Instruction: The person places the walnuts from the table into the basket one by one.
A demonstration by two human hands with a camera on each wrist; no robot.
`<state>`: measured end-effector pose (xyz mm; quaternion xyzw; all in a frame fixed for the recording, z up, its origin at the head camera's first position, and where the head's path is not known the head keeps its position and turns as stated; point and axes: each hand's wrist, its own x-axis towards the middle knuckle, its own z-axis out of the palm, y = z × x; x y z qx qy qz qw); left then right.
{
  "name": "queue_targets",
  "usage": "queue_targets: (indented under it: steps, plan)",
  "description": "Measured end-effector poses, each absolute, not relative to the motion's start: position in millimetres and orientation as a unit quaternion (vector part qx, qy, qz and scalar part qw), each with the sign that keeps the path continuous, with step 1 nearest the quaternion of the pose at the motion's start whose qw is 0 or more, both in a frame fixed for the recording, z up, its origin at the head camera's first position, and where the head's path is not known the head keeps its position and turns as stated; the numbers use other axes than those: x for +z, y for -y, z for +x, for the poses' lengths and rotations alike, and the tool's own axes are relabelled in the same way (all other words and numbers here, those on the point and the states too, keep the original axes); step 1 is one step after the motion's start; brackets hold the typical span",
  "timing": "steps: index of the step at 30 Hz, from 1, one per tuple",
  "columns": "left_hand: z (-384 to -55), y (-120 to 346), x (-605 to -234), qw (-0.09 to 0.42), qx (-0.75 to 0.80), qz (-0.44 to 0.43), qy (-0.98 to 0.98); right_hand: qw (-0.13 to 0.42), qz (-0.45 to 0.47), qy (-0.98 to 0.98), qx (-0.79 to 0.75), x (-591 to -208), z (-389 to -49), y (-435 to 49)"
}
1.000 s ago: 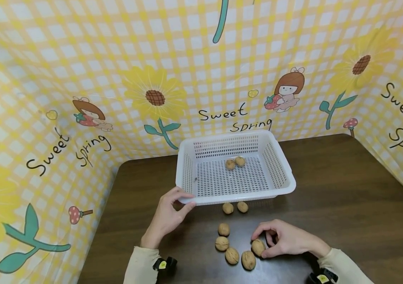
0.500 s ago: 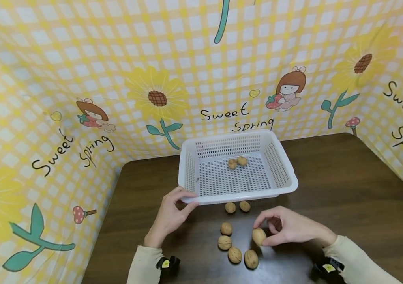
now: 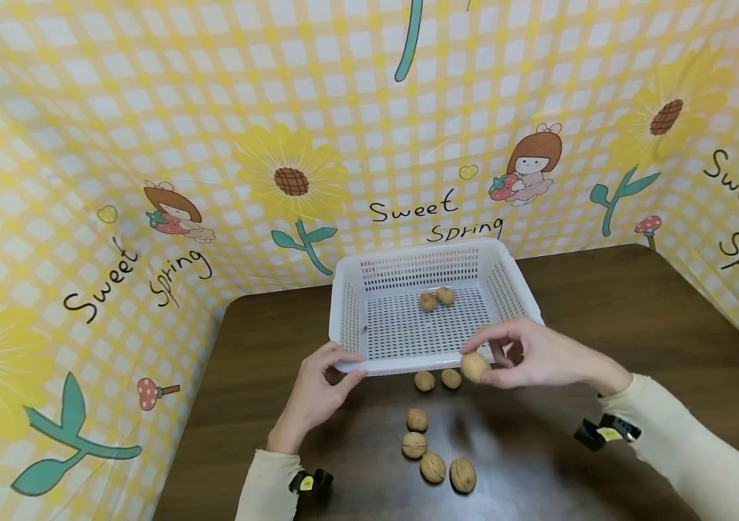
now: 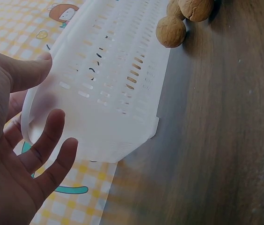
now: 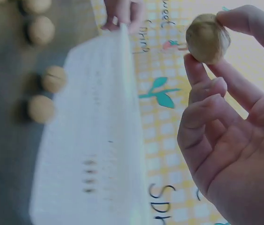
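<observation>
Between thumb and fingers my right hand (image 3: pixel 535 354) pinches a walnut (image 3: pixel 475 367), raised at the front rim of a white perforated plastic basket (image 3: pixel 402 366). The right wrist view shows this held walnut (image 5: pixel 208 39) at the fingertips. My left hand (image 3: pixel 317 391) grips the basket's front left corner, thumb on one side of the rim and fingers on the other; in the left wrist view the thumb (image 4: pixel 31 72) lies against the rim. Two walnuts (image 3: pixel 445 296) lie together on the basket floor.
Two walnuts (image 3: pixel 451 378) sit on the dark wooden table (image 3: pixel 656 311) just in front of the basket. Nearer, several more form a curve, ending at a walnut (image 3: pixel 463 475) on the right. A yellow checked cloth (image 3: pixel 369 145) hangs behind and at both sides.
My right hand has lifted the walnut off the table from the right end of the curve and carried it forward to the basket's front rim. My left hand keeps its grip on the corner.
</observation>
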<state>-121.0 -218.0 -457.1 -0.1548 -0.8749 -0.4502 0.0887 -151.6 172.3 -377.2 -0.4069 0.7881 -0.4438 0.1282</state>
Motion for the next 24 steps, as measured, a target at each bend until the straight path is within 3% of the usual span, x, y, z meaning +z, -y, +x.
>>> queue_targets:
  steps: [12, 24]
  plan:
    - [-121, 220, -456, 0.086, -0.450, -0.150, 0.876, 0.071, -0.365, -0.811, -0.452, -329, -215, -155]
    - [-120, 219, -455, 0.082, -0.452, -0.152, 0.875, 0.106, -0.240, -0.840, -0.475, -327, -278, -125]
